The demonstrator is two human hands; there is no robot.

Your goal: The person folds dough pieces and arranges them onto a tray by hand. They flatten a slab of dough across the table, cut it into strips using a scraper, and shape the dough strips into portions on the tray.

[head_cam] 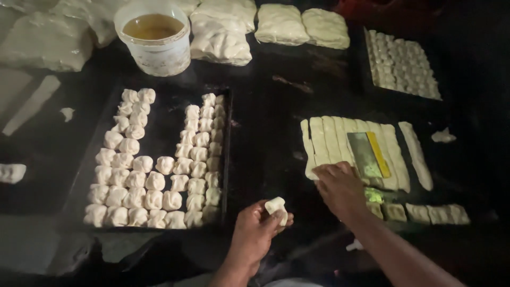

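Note:
My left hand (254,231) is closed around a small folded dough piece (277,207), held just right of the black tray (159,125). That tray holds several rows of shaped dough pieces (154,183). My right hand (340,186) rests fingers-down on the near end of the cut dough strips (329,139) lying on the dark table. On top of those strips lies a metal scraper with a yellow handle (370,154). Small cut dough squares (430,213) sit in a row to the right of my right wrist.
A white plastic tub of amber liquid (153,37) stands at the back. Large folded dough slabs (280,24) lie along the far edge. Another tray of small dough pieces (402,65) sits at the back right. Dough scraps (442,136) dot the table.

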